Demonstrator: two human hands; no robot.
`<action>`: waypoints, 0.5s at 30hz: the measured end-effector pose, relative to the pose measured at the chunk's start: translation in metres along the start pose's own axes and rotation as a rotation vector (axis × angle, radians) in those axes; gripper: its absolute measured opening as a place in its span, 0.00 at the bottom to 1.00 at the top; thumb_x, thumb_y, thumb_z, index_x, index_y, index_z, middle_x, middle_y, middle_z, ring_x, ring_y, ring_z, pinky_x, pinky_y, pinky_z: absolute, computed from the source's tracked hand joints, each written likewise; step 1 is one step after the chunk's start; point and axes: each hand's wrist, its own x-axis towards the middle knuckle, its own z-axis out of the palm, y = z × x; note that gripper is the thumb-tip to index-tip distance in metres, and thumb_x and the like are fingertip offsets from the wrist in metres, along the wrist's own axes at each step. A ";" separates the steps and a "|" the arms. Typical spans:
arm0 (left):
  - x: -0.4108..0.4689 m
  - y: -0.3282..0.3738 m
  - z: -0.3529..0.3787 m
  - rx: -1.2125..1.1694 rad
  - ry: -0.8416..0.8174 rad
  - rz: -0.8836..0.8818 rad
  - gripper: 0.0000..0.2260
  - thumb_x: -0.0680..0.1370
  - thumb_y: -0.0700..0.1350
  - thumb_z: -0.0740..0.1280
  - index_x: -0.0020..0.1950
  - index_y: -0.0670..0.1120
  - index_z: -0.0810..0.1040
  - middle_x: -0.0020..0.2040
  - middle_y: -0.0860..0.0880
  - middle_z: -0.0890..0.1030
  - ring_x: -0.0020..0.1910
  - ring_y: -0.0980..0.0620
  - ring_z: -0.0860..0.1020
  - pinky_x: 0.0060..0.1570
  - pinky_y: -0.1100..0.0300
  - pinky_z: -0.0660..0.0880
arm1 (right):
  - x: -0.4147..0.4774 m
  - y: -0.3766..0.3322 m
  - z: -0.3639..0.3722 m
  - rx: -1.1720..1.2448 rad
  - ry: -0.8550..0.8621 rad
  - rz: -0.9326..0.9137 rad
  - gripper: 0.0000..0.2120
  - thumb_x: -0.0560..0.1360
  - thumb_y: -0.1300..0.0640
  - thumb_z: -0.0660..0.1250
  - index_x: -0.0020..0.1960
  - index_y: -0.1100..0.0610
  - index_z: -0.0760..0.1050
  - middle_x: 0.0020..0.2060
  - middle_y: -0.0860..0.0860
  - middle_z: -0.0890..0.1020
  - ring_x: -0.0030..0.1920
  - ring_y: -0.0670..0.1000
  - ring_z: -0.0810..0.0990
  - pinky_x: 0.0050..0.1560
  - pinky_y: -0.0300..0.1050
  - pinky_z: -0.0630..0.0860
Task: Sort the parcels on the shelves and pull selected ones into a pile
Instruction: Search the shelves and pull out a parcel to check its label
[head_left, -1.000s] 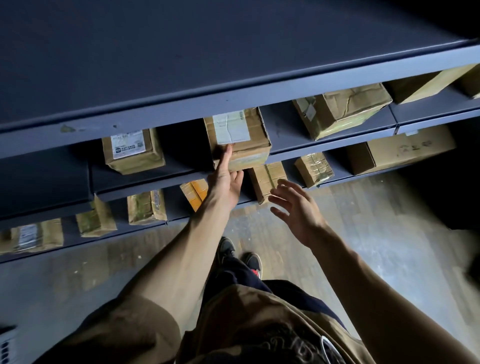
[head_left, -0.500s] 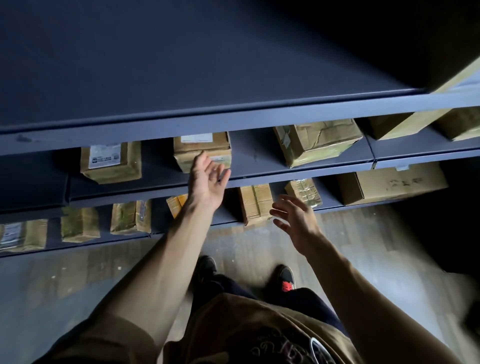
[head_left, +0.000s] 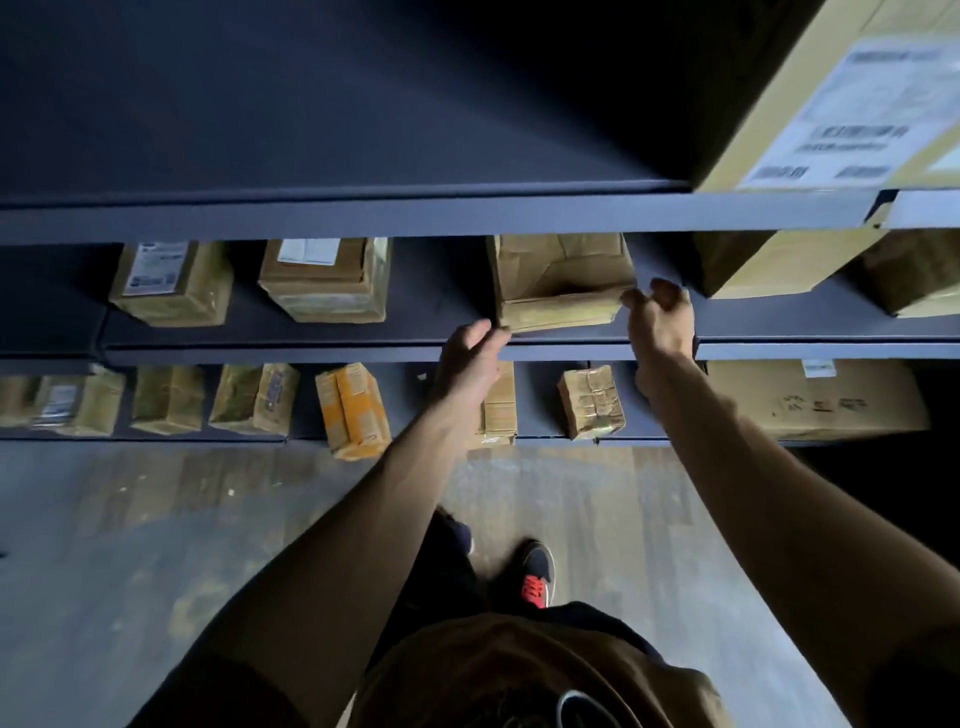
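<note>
**Both hands reach the crinkly parcel**

Both hands have moved to the right since half a second ago. The left hand (head_left: 470, 364) has left the brown cardboard box with a white label (head_left: 324, 283). The right hand (head_left: 661, 322) has come up from the air lower down. Now they sit one on each side of the crinkly brown paper parcel (head_left: 561, 280). This parcel rests on the middle shelf of the dark blue metal rack (head_left: 363, 215), near the front edge. The labelled box is well off to its left.

The right hand's fingers are curled. Its thumb presses on the parcel's front right corner, so it pinches that corner. The left hand's fingers are bent too and touch the front left corner. I cannot tell if the left hand has a real hold or only touches.

On the shelf below are a bright orange parcel (head_left: 353, 410), a small taped brown parcel (head_left: 592, 402) and a big flat brown box (head_left: 815, 400). A big yellow-brown box with a white label (head_left: 810, 98) sits on the top shelf at the right. Down below are a wooden floor (head_left: 623, 519) and a dark shoe with red laces (head_left: 537, 574).
</note>
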 end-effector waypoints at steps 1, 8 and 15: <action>0.005 0.008 0.001 0.043 0.021 0.018 0.28 0.75 0.55 0.73 0.73 0.46 0.75 0.69 0.45 0.79 0.66 0.50 0.77 0.67 0.50 0.75 | 0.005 -0.004 0.000 -0.015 -0.038 -0.006 0.27 0.78 0.54 0.68 0.75 0.59 0.69 0.64 0.54 0.78 0.63 0.53 0.74 0.60 0.39 0.66; 0.076 0.053 0.003 0.133 0.035 -0.026 0.31 0.80 0.59 0.68 0.81 0.51 0.65 0.81 0.51 0.66 0.78 0.49 0.65 0.78 0.49 0.63 | 0.039 0.003 0.013 0.037 -0.161 -0.045 0.07 0.81 0.53 0.68 0.56 0.54 0.78 0.41 0.47 0.79 0.42 0.44 0.76 0.55 0.47 0.78; 0.073 0.028 0.023 0.189 0.016 -0.048 0.31 0.80 0.63 0.67 0.79 0.50 0.68 0.78 0.48 0.70 0.75 0.46 0.69 0.64 0.56 0.63 | 0.030 0.023 0.014 0.081 -0.084 0.032 0.13 0.87 0.53 0.58 0.53 0.62 0.76 0.44 0.65 0.78 0.47 0.63 0.80 0.50 0.55 0.80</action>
